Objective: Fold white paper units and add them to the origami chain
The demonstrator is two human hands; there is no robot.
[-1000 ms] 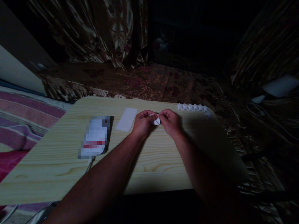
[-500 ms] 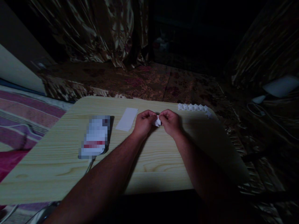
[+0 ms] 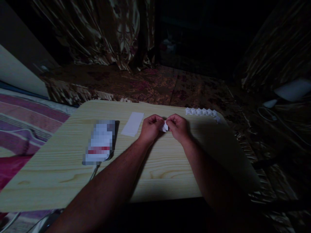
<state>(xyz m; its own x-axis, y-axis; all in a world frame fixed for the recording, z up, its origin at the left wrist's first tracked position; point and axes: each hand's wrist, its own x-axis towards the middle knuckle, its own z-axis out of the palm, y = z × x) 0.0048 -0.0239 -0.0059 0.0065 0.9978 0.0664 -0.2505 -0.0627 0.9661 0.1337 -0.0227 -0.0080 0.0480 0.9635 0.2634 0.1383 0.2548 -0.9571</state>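
Folded paper (image 3: 164,127) in both hands (image 3: 150,128)

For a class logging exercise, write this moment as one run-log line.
left hand, right hand: holding folded white paper | table, left: flat white paper, pixelated object | table, far right: row of folded white pieces
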